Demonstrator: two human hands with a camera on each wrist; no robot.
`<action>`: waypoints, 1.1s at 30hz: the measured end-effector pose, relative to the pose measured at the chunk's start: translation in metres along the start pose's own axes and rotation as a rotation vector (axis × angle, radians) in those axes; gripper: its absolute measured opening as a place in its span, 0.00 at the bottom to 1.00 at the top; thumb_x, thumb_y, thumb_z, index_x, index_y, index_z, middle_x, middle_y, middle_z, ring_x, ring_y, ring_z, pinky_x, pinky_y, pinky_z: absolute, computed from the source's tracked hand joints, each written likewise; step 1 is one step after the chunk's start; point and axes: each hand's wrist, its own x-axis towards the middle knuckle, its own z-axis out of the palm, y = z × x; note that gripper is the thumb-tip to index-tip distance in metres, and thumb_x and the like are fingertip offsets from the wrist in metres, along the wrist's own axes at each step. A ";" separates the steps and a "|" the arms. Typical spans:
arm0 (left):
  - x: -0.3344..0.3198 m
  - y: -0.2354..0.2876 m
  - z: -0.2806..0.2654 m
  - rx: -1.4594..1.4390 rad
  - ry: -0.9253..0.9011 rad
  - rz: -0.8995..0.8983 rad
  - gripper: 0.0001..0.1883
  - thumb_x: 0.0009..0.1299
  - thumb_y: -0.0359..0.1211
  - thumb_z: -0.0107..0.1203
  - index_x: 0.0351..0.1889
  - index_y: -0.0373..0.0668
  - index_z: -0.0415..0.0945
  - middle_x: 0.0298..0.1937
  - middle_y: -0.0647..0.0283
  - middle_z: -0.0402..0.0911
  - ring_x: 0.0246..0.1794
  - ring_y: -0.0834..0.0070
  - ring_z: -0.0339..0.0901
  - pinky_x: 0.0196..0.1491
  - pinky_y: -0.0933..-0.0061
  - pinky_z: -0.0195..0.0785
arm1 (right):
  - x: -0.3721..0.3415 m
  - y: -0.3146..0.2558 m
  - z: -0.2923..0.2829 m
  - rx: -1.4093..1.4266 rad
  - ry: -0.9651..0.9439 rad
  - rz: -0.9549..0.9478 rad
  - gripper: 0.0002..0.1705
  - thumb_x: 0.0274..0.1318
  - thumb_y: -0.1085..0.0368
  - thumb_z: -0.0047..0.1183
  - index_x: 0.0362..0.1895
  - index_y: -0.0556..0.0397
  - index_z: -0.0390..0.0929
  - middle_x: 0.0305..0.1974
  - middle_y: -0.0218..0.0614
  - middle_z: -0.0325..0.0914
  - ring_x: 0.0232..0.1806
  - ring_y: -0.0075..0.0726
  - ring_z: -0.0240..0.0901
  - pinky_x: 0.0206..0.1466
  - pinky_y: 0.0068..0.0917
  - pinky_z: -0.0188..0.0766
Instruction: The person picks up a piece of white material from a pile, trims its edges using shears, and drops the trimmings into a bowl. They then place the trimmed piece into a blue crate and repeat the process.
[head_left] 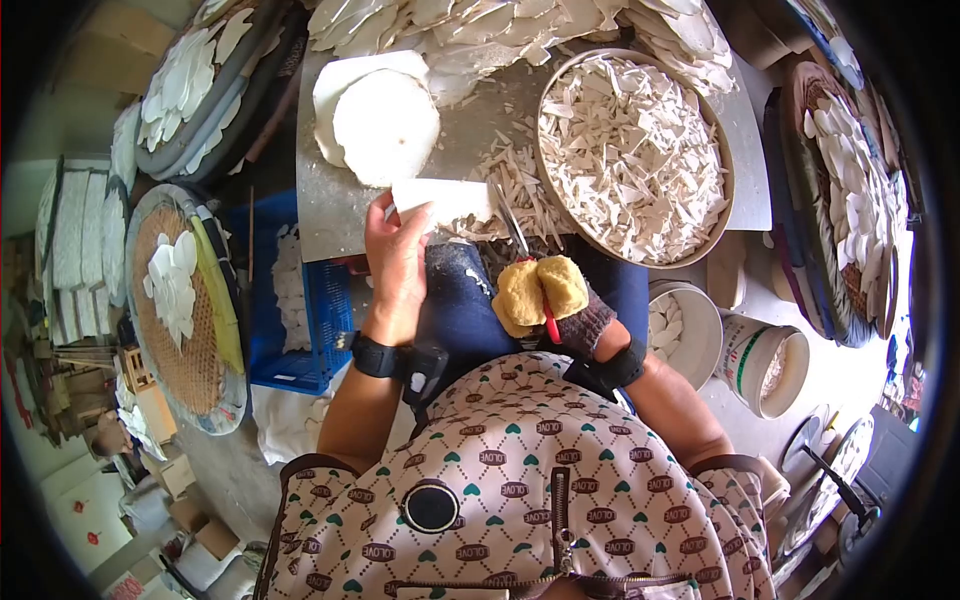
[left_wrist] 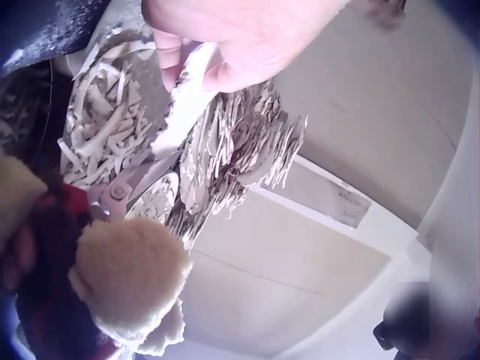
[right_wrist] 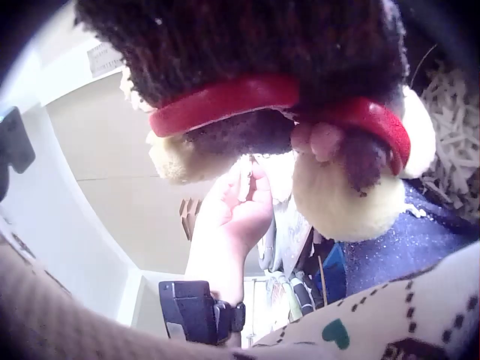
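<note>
My bare left hand (head_left: 396,255) pinches a flat white piece (head_left: 455,198) by its left end, thumb on top. In the left wrist view the piece (left_wrist: 182,112) has a ragged edge and tapers down toward the scissors. Those scissors (head_left: 512,222) are in my right hand (head_left: 585,325), which wears a dark knitted glove. Yellow foam pads (head_left: 545,290) wrap the grip and hide most of the fingers. The right wrist view shows the red handle loops (right_wrist: 225,103) around the gloved fingers. In the head view the blades reach the piece's right end.
A round pan (head_left: 733,170) heaped with white offcuts stands on the metal table (head_left: 320,215). Round white sheets (head_left: 388,125) lie left, and a pile of flakes (head_left: 470,35) at the back. A blue crate (head_left: 325,330) and buckets (head_left: 745,355) flank my knees.
</note>
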 end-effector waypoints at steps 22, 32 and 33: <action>0.003 0.002 -0.007 0.224 -0.141 -0.138 0.23 0.63 0.22 0.52 0.57 0.36 0.61 0.41 0.58 0.78 0.40 0.73 0.77 0.43 0.74 0.73 | 0.013 0.054 -0.018 0.515 -0.044 -0.075 0.12 0.58 0.67 0.45 0.44 0.59 0.72 0.42 0.40 0.76 0.46 0.34 0.74 0.48 0.28 0.71; -0.009 -0.009 0.000 0.184 -0.048 -0.065 0.22 0.64 0.24 0.53 0.57 0.33 0.65 0.41 0.55 0.79 0.35 0.73 0.79 0.38 0.78 0.74 | 0.021 -0.002 0.006 0.220 0.113 -0.005 0.12 0.51 0.70 0.51 0.41 0.56 0.74 0.38 0.39 0.77 0.41 0.41 0.74 0.43 0.30 0.71; -0.010 -0.008 0.006 0.166 -0.016 -0.056 0.21 0.65 0.25 0.52 0.56 0.33 0.65 0.41 0.54 0.79 0.35 0.70 0.80 0.37 0.77 0.75 | 0.022 0.003 0.002 -0.096 0.071 -0.153 0.12 0.50 0.68 0.53 0.41 0.55 0.74 0.38 0.40 0.77 0.40 0.40 0.75 0.42 0.28 0.71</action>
